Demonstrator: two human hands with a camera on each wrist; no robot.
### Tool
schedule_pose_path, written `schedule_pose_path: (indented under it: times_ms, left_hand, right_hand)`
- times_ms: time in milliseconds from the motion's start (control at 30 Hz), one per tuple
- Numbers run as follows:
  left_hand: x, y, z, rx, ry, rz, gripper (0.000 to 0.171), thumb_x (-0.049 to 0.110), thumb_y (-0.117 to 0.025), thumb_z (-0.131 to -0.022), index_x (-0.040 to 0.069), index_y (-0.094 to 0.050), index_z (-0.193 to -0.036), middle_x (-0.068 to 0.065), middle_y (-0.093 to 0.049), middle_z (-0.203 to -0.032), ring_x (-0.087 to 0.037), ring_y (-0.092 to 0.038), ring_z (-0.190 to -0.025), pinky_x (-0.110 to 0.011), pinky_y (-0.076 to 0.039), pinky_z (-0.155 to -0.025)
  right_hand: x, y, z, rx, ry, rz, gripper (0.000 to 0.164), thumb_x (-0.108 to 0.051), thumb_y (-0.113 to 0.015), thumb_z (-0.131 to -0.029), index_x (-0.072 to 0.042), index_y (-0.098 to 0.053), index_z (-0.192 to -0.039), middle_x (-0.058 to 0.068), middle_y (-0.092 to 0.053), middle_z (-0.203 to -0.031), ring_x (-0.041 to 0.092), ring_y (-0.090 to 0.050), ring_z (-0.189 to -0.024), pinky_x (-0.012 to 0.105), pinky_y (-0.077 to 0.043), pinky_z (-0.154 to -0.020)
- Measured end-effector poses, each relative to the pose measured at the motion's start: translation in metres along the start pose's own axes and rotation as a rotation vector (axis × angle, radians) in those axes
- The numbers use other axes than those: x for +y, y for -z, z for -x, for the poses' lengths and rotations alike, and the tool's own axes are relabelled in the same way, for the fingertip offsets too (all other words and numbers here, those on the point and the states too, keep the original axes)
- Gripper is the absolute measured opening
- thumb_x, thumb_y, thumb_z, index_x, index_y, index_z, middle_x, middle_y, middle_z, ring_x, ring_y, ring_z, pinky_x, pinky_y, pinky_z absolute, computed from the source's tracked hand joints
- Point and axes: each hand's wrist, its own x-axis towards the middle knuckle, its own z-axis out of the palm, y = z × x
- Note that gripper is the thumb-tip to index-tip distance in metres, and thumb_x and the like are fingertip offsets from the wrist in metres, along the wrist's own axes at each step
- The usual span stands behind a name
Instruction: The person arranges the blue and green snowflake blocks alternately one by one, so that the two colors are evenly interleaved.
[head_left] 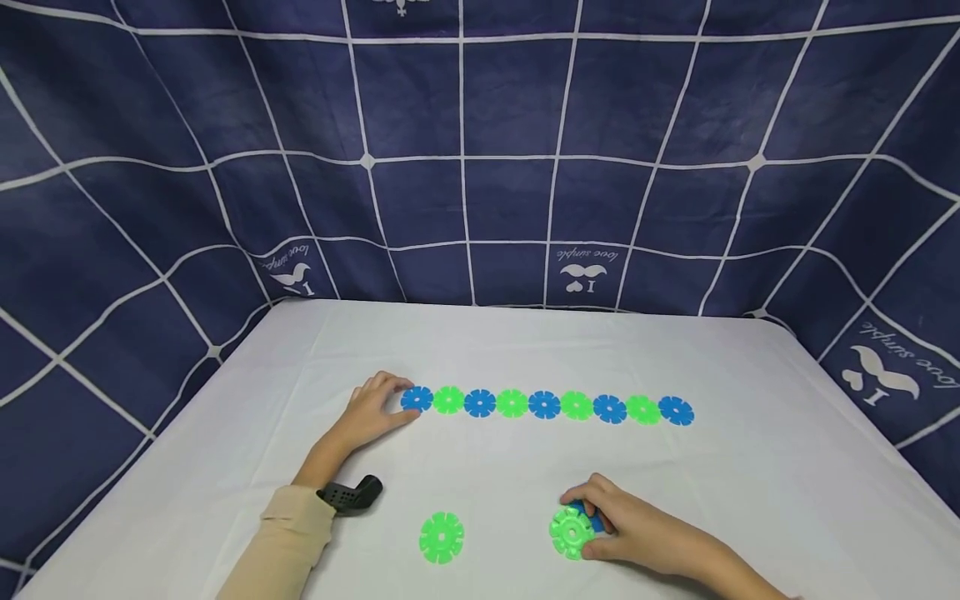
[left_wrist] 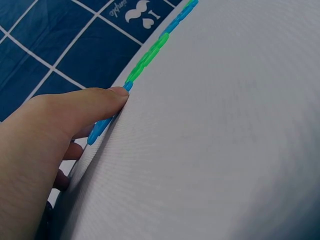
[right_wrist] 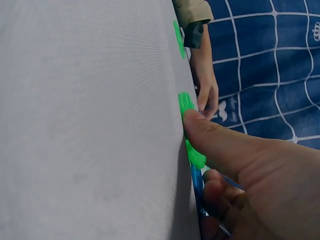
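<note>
A row of notched plastic interlocking discs, alternating blue and green, runs across the white table. My left hand (head_left: 372,411) holds the blue disc (head_left: 417,399) at the row's left end between thumb and fingers. In the left wrist view, the thumb lies on that disc's near edge. Closer to me, my right hand (head_left: 630,525) grips a green disc (head_left: 572,533) by its edges. A second blue disc (head_left: 597,522) shows partly behind the green one, under the curled fingers. In the right wrist view, the thumb presses on the green disc (right_wrist: 197,156).
A loose green disc (head_left: 442,537) lies flat between the two forearms. The row's right end is a blue disc (head_left: 677,410). A black device (head_left: 352,494) is strapped to the left wrist. Behind the white table (head_left: 525,342) hangs a dark blue checked cloth (head_left: 510,200).
</note>
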Motion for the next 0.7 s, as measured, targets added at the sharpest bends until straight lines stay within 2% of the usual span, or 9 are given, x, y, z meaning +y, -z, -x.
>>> schedule_pose_path:
  times_ms: [333,467,600,700]
  left_hand:
    - [0.0009,0.0026,-0.0021,0.019,-0.019,-0.007,0.05,0.043,-0.067,-0.077,0.012,-0.058,-0.114,-0.008,-0.052,-0.113,-0.027,-0.047,-0.11,-0.038,-0.03,-0.081]
    - [0.0008,0.0014,-0.001,0.008,0.0,-0.008,0.051,0.044,-0.067,-0.076,0.012,-0.058,-0.115,-0.008,-0.053,-0.114,-0.026,-0.047,-0.111,-0.039,-0.03,-0.083]
    - [0.001,0.0003,0.0007,0.008,-0.002,-0.012,0.05,0.043,-0.067,-0.076,0.011,-0.058,-0.114,-0.008,-0.053,-0.113,-0.027,-0.047,-0.11,-0.041,-0.031,-0.083]
    - [0.0013,-0.0004,0.0007,0.012,-0.002,-0.007,0.05,0.043,-0.067,-0.076,0.012,-0.058,-0.114,-0.008,-0.053,-0.112,-0.027,-0.048,-0.109,-0.04,-0.031,-0.083]
  right_hand:
    - [0.0018,0.0007,0.0001,0.034,0.045,0.001,0.038,-0.044,-0.063,-0.08,-0.025,-0.045,-0.108,-0.007,-0.041,-0.092,-0.002,-0.042,-0.079,0.015,-0.036,-0.067]
    - [0.0014,0.0011,0.0007,0.01,0.017,-0.047,0.035,-0.041,-0.064,-0.081,-0.025,-0.045,-0.105,-0.006,-0.044,-0.087,-0.002,-0.043,-0.076,0.018,-0.036,-0.063]
    - [0.0017,0.0013,0.0014,0.003,0.015,-0.06,0.03,-0.035,-0.063,-0.083,-0.025,-0.044,-0.104,-0.009,-0.044,-0.079,-0.004,-0.043,-0.072,0.017,-0.037,-0.062]
    - [0.0026,0.0022,0.0021,0.013,0.044,-0.056,0.027,-0.03,-0.06,-0.086,-0.024,-0.043,-0.106,-0.012,-0.043,-0.076,-0.006,-0.043,-0.07,0.017,-0.037,-0.062]
